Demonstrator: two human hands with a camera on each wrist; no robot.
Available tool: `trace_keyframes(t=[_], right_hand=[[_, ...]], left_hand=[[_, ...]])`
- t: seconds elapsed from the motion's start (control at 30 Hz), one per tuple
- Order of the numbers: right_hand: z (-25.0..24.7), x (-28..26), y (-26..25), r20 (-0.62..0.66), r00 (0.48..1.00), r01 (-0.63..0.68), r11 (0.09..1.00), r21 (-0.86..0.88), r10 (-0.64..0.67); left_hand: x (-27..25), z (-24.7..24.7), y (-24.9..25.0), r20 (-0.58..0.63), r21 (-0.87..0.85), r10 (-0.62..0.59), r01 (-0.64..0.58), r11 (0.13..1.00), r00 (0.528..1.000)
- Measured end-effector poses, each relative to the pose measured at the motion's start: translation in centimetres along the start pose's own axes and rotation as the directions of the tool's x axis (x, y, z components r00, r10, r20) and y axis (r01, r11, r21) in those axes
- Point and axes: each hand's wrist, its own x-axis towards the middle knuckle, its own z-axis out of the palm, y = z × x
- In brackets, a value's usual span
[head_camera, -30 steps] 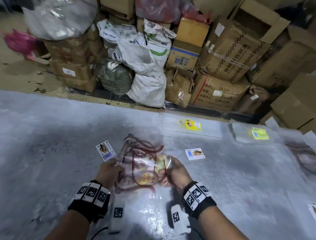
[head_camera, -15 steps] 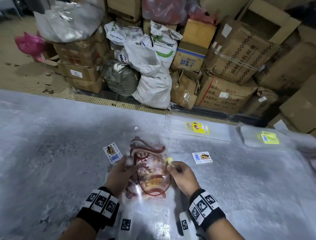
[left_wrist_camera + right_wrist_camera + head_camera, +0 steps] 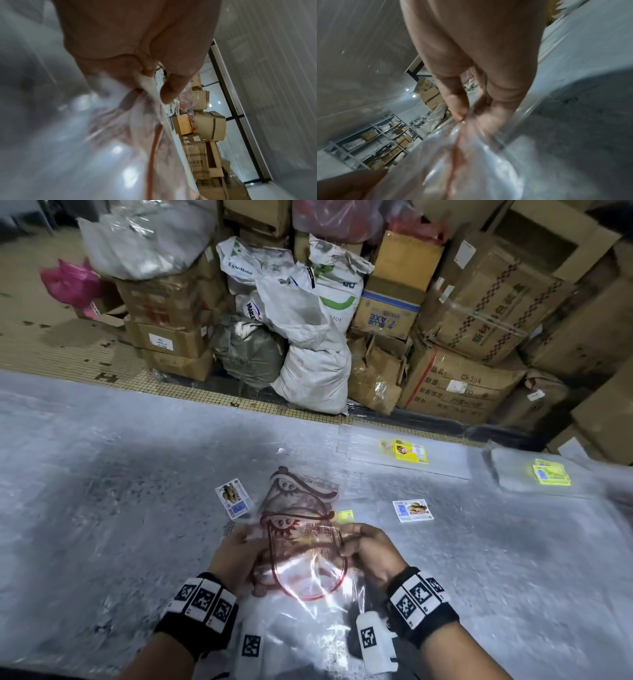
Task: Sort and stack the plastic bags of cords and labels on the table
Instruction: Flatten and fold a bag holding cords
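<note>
1. Your left hand (image 3: 236,556) grips the left edge of a clear plastic bag of red cords (image 3: 301,546); the left wrist view shows your thumb and fingers (image 3: 171,88) pinched on a gathered fold of the film.
2. Your right hand (image 3: 371,549) pinches the bag's right edge, thumb tip (image 3: 457,106) pressed against the curled fingers with plastic between them.
3. The bag is held between your two hands, low over the table (image 3: 102,508) and right in front of you. Its far end reaches toward the middle of the table; the near end trails back between your wrists. The red cords inside lie in loops, with a yellowish label showing through the film.
4. Just left of the bag's far end, a small white label (image 3: 234,498) with a food picture lies flat on the table. Another white label (image 3: 412,510) lies to the right, a little apart from the bag.
5. Farther back on the right, a flat clear bag with a yellow label (image 3: 409,453) lies near the table's far edge. Right of that lies another clear bag with a yellow-green label (image 3: 551,472).
6. Beyond the table stand cardboard boxes (image 3: 479,302) and white sacks (image 3: 308,337) on a tiled floor.
</note>
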Motion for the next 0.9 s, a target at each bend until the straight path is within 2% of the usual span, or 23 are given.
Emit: trace_keyframes(t=[0.07, 0.17, 0.27, 0.37, 0.5, 0.57, 0.63, 0.67, 0.73, 0.8, 0.87, 0.9], right_hand=[[-0.1, -0.3, -0.3, 0.006, 0.999, -0.041, 0.999, -0.018, 0.041], [-0.4, -0.5, -0.8, 0.066, 0.992, -0.107, 0.994, -0.025, 0.109], [-0.5, -0.4, -0.9, 0.100, 0.993, -0.058, 0.994, -0.094, 0.068], [-0.6, -0.5, -0.8, 0.163, 0.987, -0.010, 1.000, -0.008, 0.012], [-1.5, -0.6, -0.9, 0.225, 0.974, -0.061, 0.992, 0.114, 0.034], [-1.8, -0.6, -1.0, 0.263, 0.964, -0.083, 0.988, 0.128, 0.047], [-1.9, -0.8, -1.1, 0.268, 0.963, -0.046, 0.988, 0.150, 0.004], [-1.9, -0.9, -1.3, 0.257, 0.966, -0.017, 0.985, 0.172, -0.028], [-2.3, -1.1, -2.0, 0.215, 0.966, 0.090, 0.965, 0.248, -0.145], [-3.3, -1.0, -2.7, 0.151, 0.953, 0.188, 0.905, 0.381, -0.262], [-4.5, -0.5, -3.0, 0.110, 0.954, 0.196, 0.855, 0.479, -0.280], [-5.1, -0.1, -2.8, 0.069, 0.966, 0.181, 0.843, 0.507, -0.250]], left_hand=[[-0.2, 0.1, 0.2, -0.018, 0.044, 0.006, -0.005, 0.999, 1.000], [-0.1, 0.4, 0.2, 0.007, -0.004, 0.006, -0.006, 1.000, 1.000], [-0.4, 1.1, 0.4, 0.081, -0.091, -0.017, 0.024, 0.996, 0.997], [-0.6, 1.4, 0.1, 0.174, -0.119, 0.013, 0.008, 0.993, 0.985], [-0.4, 1.6, -0.4, 0.178, -0.137, 0.056, -0.032, 0.990, 0.982], [-0.8, 2.0, -0.3, 0.258, -0.137, 0.062, -0.027, 0.990, 0.964], [-1.6, 2.4, 0.2, 0.346, -0.122, 0.034, 0.009, 0.992, 0.938], [-1.8, 2.5, 0.4, 0.351, -0.108, 0.012, 0.028, 0.994, 0.936], [-1.5, 2.8, 1.1, 0.298, -0.095, -0.002, 0.031, 0.995, 0.954], [-0.1, 2.7, 1.6, 0.161, -0.033, 0.053, -0.049, 0.998, 0.986], [2.4, 2.3, 2.3, -0.003, 0.203, 0.196, -0.191, 0.960, 0.981], [3.4, 2.2, 2.9, -0.049, 0.371, 0.256, -0.221, 0.902, 0.965]])
